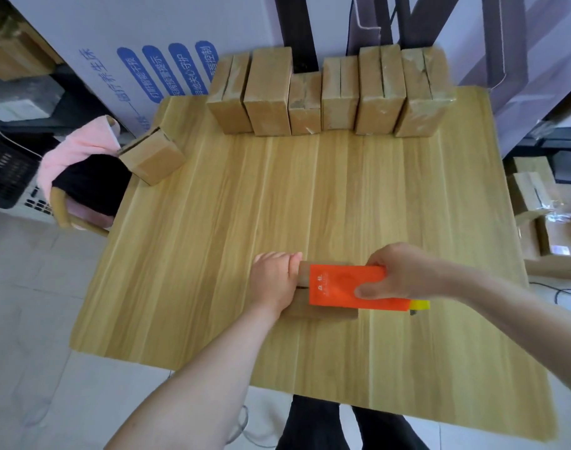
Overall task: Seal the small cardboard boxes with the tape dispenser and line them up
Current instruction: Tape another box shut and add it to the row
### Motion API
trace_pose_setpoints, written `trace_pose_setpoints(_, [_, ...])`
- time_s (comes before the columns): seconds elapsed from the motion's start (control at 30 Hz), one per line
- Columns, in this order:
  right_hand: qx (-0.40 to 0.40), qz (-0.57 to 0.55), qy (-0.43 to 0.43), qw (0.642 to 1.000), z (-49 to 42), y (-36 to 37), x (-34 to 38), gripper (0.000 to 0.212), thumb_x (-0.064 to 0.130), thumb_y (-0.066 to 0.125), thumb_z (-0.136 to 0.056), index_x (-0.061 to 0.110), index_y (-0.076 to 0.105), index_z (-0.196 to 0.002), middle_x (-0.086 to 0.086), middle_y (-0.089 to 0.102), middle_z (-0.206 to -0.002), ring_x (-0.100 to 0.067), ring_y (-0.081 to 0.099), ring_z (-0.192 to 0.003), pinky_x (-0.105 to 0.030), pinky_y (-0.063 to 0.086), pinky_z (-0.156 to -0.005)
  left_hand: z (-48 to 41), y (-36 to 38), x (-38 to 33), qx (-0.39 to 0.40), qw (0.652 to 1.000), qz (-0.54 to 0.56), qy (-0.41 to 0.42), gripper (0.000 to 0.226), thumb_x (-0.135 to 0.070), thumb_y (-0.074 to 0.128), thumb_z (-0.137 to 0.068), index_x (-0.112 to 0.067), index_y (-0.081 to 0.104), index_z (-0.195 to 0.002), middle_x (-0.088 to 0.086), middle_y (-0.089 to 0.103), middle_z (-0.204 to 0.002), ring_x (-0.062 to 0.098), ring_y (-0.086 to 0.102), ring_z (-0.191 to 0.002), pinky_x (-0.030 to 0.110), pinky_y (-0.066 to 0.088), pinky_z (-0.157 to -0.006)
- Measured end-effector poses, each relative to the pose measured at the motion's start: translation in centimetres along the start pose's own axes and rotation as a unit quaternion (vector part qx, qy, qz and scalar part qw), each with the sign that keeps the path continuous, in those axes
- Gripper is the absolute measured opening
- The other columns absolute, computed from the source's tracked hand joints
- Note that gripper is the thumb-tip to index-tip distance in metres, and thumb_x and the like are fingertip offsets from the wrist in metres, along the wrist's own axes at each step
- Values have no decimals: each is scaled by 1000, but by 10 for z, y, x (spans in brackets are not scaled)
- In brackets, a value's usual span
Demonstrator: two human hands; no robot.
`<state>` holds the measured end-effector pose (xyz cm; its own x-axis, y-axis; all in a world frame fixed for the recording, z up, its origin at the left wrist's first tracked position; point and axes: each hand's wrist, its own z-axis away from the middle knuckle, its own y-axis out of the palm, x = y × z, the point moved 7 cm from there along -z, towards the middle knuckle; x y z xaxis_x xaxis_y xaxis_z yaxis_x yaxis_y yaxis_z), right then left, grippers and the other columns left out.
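A small cardboard box (pixel 323 311) lies near the front middle of the wooden table (pixel 212 238). My left hand (pixel 274 280) presses down on the box's left end. Over the box's top, my right hand (pixel 404 271) grips an orange tape dispenser (pixel 345 287) with a yellow tip at its right end. Most of the box is hidden under the dispenser and my hands. Several cardboard boxes (pixel 329 95) stand side by side in a row along the table's far edge. One more box (pixel 152 155) lies tilted at the table's left edge, with a slit along its top.
A chair draped with pink and black cloth (pixel 79 170) stands at the table's left. More cardboard boxes (pixel 537 209) are piled on the floor at the right. A large white carton with blue print (pixel 141 69) rises behind the table.
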<state>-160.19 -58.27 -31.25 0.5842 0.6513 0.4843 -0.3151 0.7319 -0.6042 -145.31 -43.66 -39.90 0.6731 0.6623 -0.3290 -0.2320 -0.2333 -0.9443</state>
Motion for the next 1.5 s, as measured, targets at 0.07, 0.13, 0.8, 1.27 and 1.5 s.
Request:
trace_pose_setpoints(0.07, [5, -9, 37, 999, 12, -7, -41, 34, 50, 70, -77, 16, 69, -86, -2, 69, -80, -14, 65, -69, -28, 52, -59, -1, 2, -2, 6, 999, -37, 6, 58, -41, 21, -97, -19, 72, -78, -2, 71, -76, 22, 63, -77, 37, 44, -79])
trace_pose_setpoints(0.13, [-2, -31, 68, 997, 27, -12, -80, 29, 47, 73, -75, 18, 69, -79, -1, 68, -73, -14, 64, -63, -24, 50, -52, 0, 3, -4, 10, 998, -57, 9, 58, -41, 20, -97, -22, 73, -82, -5, 71, -79, 21, 63, -78, 36, 44, -79])
trace_pose_setpoints(0.8, [-112, 247, 130, 954, 3, -1, -13, 27, 39, 56, -82, 20, 48, -65, 6, 46, -62, -18, 49, -63, -22, 28, -45, 8, 15, -38, 91, 977, -119, 154, 58, -64, 19, -92, -25, 57, -112, -8, 63, -107, 17, 58, -101, 35, 41, -87])
trace_pose_setpoints(1.27, [-314, -166, 169, 919, 64, -5, -57, 28, 47, 69, -80, 20, 64, -75, 3, 65, -63, -17, 63, -61, -33, 50, -52, 29, -2, -13, 65, 984, -83, -145, 74, -79, 26, -81, -25, 53, -125, -5, 61, -120, 17, 54, -115, 35, 36, -92])
trace_pose_setpoints(1.5, [-347, -380, 26, 857, 88, -14, -20, 6, 18, 73, -82, 15, 68, -82, -3, 64, -56, -22, 63, -46, -46, 56, -45, 42, -9, -35, 61, 909, 266, -314, 54, -37, 58, -92, -20, 44, -141, 3, 47, -144, 22, 39, -134, 38, 31, -109])
